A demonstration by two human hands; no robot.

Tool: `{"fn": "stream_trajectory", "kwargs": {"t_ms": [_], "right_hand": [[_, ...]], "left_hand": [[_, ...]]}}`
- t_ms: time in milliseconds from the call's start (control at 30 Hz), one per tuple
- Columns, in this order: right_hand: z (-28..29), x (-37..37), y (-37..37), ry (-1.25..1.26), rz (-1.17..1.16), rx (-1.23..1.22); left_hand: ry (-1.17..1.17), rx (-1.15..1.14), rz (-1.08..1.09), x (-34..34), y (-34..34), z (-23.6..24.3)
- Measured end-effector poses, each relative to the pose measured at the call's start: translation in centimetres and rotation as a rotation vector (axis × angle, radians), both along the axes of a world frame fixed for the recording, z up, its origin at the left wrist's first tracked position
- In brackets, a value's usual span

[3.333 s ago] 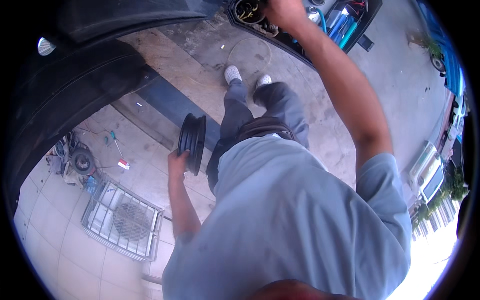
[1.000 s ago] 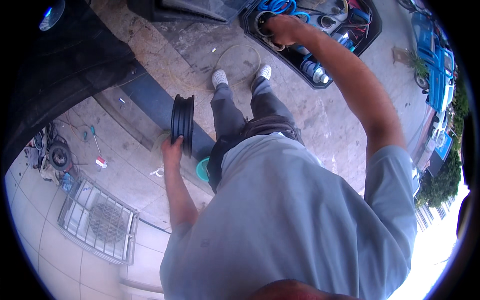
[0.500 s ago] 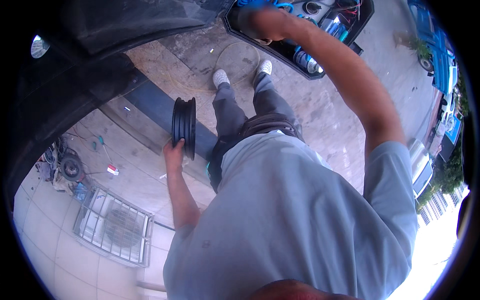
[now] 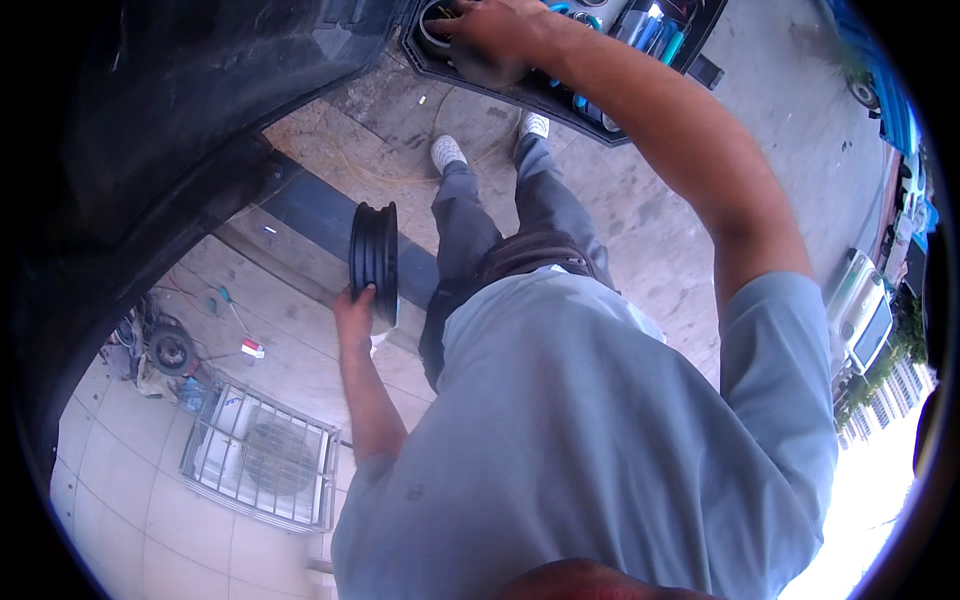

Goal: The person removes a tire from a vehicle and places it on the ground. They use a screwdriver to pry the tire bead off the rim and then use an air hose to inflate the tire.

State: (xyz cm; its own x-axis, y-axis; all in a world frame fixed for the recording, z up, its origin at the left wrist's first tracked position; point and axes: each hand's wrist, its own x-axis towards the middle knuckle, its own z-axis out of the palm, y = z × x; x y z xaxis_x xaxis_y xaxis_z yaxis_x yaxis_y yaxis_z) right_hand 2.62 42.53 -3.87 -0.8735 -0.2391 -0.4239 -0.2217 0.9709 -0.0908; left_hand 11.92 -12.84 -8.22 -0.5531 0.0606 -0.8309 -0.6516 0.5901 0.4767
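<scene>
My left hand (image 4: 355, 312) grips the lower rim of a black wheel rim (image 4: 374, 255), thumb on its edge, holding it upright beside my left leg. My right hand (image 4: 495, 32) is stretched far forward over a black tool tray (image 4: 545, 103). Its fingers are bent together at the mouth of a round container (image 4: 428, 30) in the tray's left end; what they pinch, if anything, is hidden. To the right of that hand, blue and silver cylinders (image 4: 650, 35) lie in the tray.
A large dark panel (image 4: 230, 60) overhangs the upper left. On the left floor are a small wheel (image 4: 172, 350), a screwdriver (image 4: 235, 308), a red-and-white box (image 4: 252, 348) and a caged outdoor fan unit (image 4: 265, 455). A thin hose (image 4: 385, 180) curls near my shoes. Vehicles stand far right.
My right hand has shifted left to the round container at the tray's end. The tray sits higher in view. My left hand still holds the wheel rim in nearly the same place.
</scene>
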Motion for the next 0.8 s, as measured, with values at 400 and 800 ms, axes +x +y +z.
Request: {"fn": "stream_trajectory", "kwargs": {"t_ms": [400, 800], "right_hand": [[1.0, 6.7, -4.1, 0.171, -0.396, -0.159], [-1.8, 4.1, -4.5, 0.268, -0.238, -0.06]], "left_hand": [[0.04, -0.024, -0.05, 0.5, 1.0, 0.2], [0.024, -0.019, -0.064, -0.1, 1.1, -0.3]]}}
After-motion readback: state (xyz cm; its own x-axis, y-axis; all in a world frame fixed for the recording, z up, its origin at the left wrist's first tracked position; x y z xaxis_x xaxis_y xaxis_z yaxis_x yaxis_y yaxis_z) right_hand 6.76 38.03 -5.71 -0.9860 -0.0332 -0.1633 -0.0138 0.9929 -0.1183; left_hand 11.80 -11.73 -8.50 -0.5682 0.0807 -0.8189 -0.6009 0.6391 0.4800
